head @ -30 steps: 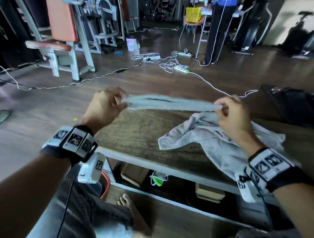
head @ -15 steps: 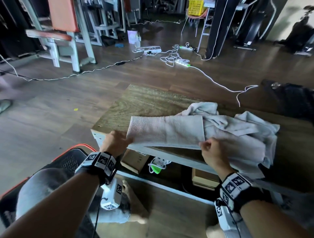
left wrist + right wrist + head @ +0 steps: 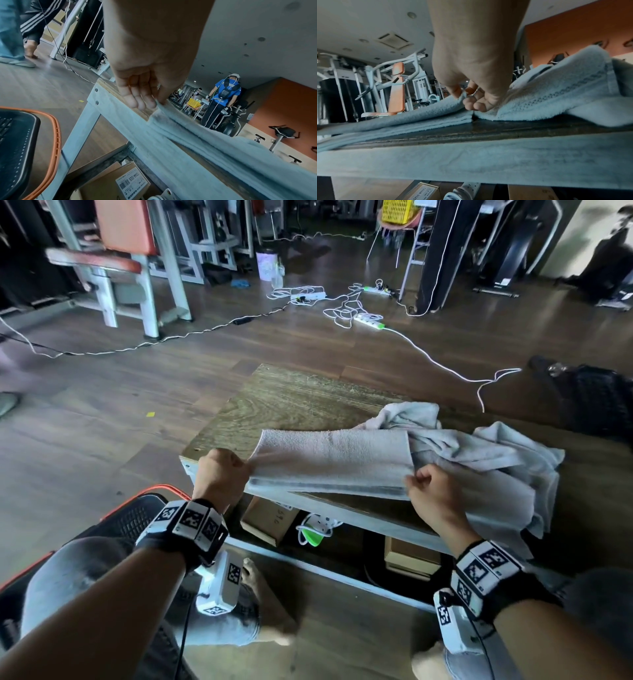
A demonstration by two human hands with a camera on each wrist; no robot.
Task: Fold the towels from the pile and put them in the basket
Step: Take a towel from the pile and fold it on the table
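Note:
A pale folded towel [image 3: 332, 460] lies as a long strip along the near edge of the wooden table [image 3: 291, 405]. My left hand [image 3: 247, 466] pinches its near left corner, and in the left wrist view that hand [image 3: 154, 104] has thumb and fingers on the towel [image 3: 197, 136]. My right hand [image 3: 415, 478] pinches the near right corner, and the right wrist view shows this hand [image 3: 464, 94] with the towel's top layer [image 3: 419, 115] between thumb and finger. A crumpled pile of towels [image 3: 486, 457] lies just right of the strip. The black basket with an orange rim [image 3: 161, 489] stands on the floor at my left knee.
Cardboard boxes [image 3: 267, 518] and a white and green power strip [image 3: 315, 529] sit under the table. Cables [image 3: 346, 313] cross the floor beyond. Gym machines [image 3: 130, 265] stand at the back left. A black bag [image 3: 596, 398] lies at the far right.
The towel, stretched in the air between both hands a second ago, has come down flat onto the table's near edge. Both hands keep hold of its near corners.

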